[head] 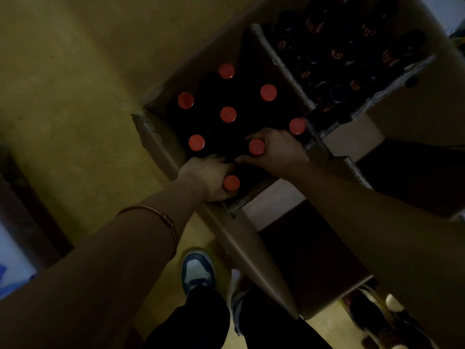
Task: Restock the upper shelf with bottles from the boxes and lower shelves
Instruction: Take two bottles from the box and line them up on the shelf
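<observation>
Both hands are down in the open cardboard box (161, 137) on the floor, each curled round the neck of a dark bottle just under its red cap. Her left hand (208, 177) wraps the nearest bottle (231, 183), the one at the box's near edge; her right hand (276, 149) wraps the next bottle (257, 147), one place further in. The fingertips of the two hands nearly meet between the two caps.

Six more red-capped bottles (228, 114) stand upright deeper in the box, beyond both hands. A second box (352, 59) beside it holds darker bottles, too dim to make out well.

Every bottle stands with its long axis vertical, cap straight up towards the person, and the necks sit right inside the grips, so I'd judge the lift wants to go straight up along that axis to clear the neighbours and the box wall. No shelf shows from here. A bangle (161, 215) sits on the left forearm, and a sneaker (198, 270) is planted close to the box flap.
</observation>
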The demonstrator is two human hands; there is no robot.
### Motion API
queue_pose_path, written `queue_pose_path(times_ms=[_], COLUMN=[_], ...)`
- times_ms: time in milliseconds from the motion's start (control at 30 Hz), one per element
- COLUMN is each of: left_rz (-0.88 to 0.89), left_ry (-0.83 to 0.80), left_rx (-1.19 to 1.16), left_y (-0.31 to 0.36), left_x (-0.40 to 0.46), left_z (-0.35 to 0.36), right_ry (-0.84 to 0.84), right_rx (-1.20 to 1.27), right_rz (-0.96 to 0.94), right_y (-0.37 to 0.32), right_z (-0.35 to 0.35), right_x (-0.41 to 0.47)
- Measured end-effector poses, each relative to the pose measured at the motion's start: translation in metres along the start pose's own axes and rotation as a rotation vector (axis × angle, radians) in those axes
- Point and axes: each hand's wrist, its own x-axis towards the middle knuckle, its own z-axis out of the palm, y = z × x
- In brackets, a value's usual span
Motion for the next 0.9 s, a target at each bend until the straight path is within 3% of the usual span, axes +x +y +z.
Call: queue_pose_path(times_ms=[200, 400, 533, 633, 800, 900], left_rz=[-0.004, 0.074, 0.153, 0.066, -0.084, -0.121], left_ry=[0.112, 0.064, 0.148, 0.216, 0.313, 0.463], left_rx=[-0.118, -0.167, -0.594, -0.975, -1.164, -1.226], left_y=[-0.002, -0.006, 0.000, 0.021, 0.041, 0.058], left_x=[-0.001, -0.004, -0.016, -0.039, -0.078, -0.099], left_z=[0.001, 0.001, 0.000, -0.006, -0.025, -0.058], right_ry=[0.253, 0.170, 0.178, 0.250, 0.370, 0.443], right_rx=[0.005, -0.105, 0.025, 0.181, 0.356, 0.518], right_rz=[0.213, 0.127, 0.075, 0.084, 0.089, 0.075], right_y=[-0.016, -0.011, -0.008, -0.014, -0.036, -0.058], right_z=[0.014, 0.016, 0.007, -0.003, -0.047, -0.088], right_x=[0.004, -0.006, -0.025, -0.043, -0.081, -0.110])
